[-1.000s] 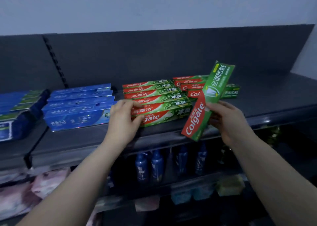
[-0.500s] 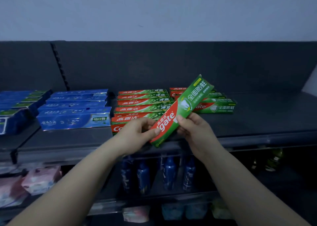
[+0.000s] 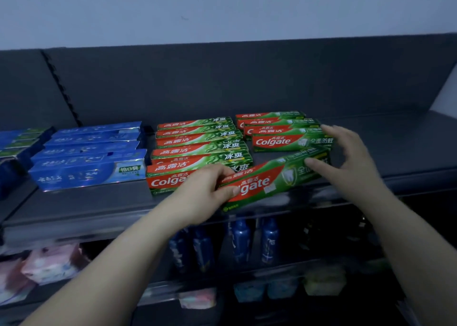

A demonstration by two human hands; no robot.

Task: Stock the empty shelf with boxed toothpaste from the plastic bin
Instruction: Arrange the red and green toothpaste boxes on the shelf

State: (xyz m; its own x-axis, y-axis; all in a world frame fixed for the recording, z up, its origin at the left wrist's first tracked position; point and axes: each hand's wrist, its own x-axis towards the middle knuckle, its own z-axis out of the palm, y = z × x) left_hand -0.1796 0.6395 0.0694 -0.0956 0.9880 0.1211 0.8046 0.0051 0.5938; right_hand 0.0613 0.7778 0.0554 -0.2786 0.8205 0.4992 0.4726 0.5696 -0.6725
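Observation:
A green and red Colgate toothpaste box (image 3: 269, 179) lies slanted at the front edge of the dark shelf (image 3: 408, 147). My left hand (image 3: 202, 192) grips its left end, thumb on the front face. My right hand (image 3: 351, 157) is spread at the box's right end, its thumb touching the box and its fingertips reaching the stack behind. That stack of matching Colgate boxes (image 3: 279, 127) sits just behind the held box. A larger stack of green and red boxes (image 3: 200, 147) stands to the left of it. The plastic bin is out of view.
Blue toothpaste boxes (image 3: 91, 152) fill the shelf's left part, with more on the neighbouring shelf (image 3: 19, 140). The shelf surface to the right of my right hand is bare. Below are blue bottles (image 3: 239, 241) and pink packets (image 3: 49, 264).
The box has come down from a steep tilt to lie nearly flat on the shelf's front edge. My right hand has slid from its middle to its right end and spread out.

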